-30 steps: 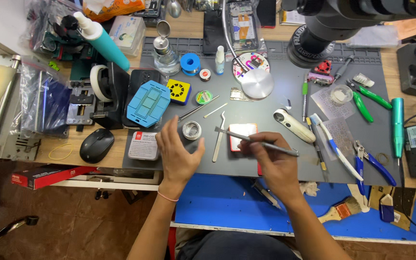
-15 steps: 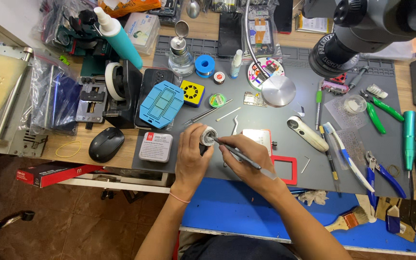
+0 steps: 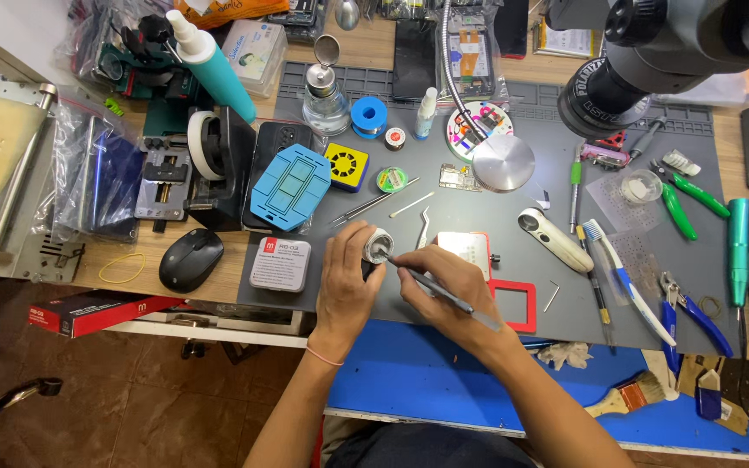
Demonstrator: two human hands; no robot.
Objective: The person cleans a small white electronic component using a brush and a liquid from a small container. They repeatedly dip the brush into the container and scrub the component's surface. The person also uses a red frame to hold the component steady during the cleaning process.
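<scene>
My left hand (image 3: 346, 282) grips a small round metal tin (image 3: 378, 246), tilted toward me above the grey work mat (image 3: 513, 208). In my right hand (image 3: 440, 279) is a thin grey pointed tool (image 3: 444, 295), held like a pen, its tip at the mouth of the tin. Just behind my right hand lies a small white heating plate with a red frame (image 3: 468, 247). A loose red rectangular frame (image 3: 513, 305) lies beside my right wrist. A pair of metal tweezers (image 3: 424, 227) rests on the mat just beyond the tin.
A small grey labelled box (image 3: 280, 263) and a black mouse (image 3: 190, 258) lie left of my left hand. A blue phone jig (image 3: 289, 186), solder spool (image 3: 368, 115), lamp head (image 3: 502, 162), microscope (image 3: 643, 61), toothbrush (image 3: 626, 277), green pliers (image 3: 685, 204) and paintbrush (image 3: 630, 397) crowd the bench.
My left hand picked the round tin up off the mat and tilted it. My right hand brought the thin tool from the heating plate over to the tin's mouth.
</scene>
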